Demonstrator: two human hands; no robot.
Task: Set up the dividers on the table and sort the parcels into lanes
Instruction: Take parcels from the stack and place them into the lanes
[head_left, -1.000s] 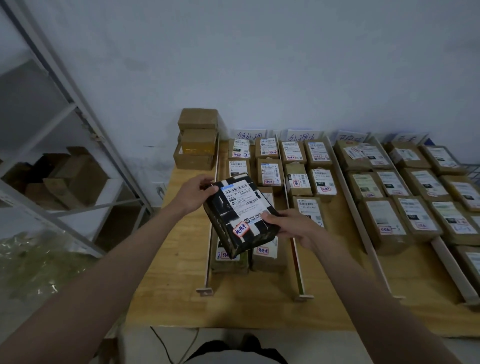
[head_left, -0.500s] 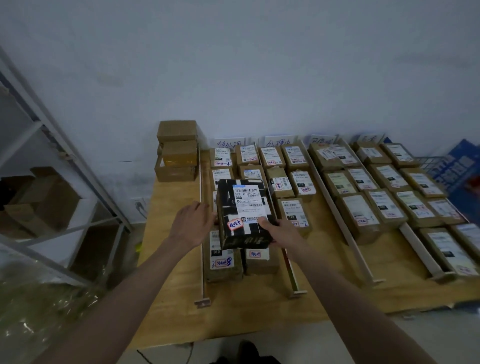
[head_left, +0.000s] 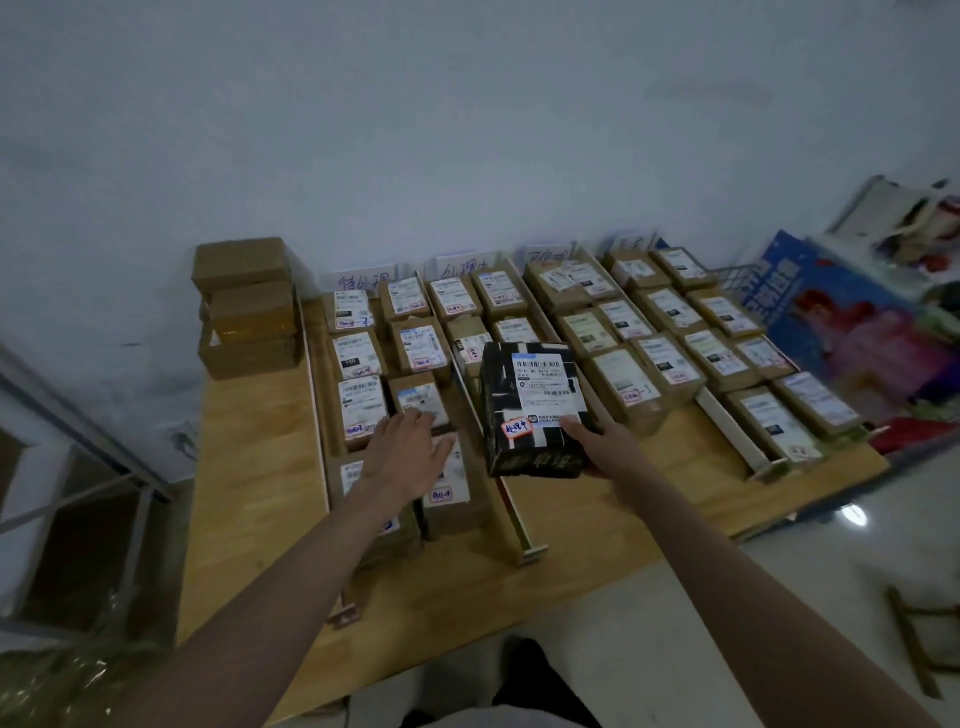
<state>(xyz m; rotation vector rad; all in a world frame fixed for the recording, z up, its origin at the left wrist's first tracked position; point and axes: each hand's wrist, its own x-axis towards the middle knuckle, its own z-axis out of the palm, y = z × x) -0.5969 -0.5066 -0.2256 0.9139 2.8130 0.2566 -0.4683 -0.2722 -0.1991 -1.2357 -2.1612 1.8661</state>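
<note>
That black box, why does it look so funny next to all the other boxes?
The black box is the only dark parcel among brown ones. It isn't lying in a lane: the right hand holds it tilted above the second lane.

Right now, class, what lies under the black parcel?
The black parcel, held in the right hand, covers the second lane's near end; part of a brown parcel shows behind it, the rest is hidden.

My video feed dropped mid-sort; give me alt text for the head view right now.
The right hand holds a black parcel above the second lane of a wooden table, while the left hand hovers open over brown parcels in the first lane. White dividers separate rows of labelled boxes.
</note>
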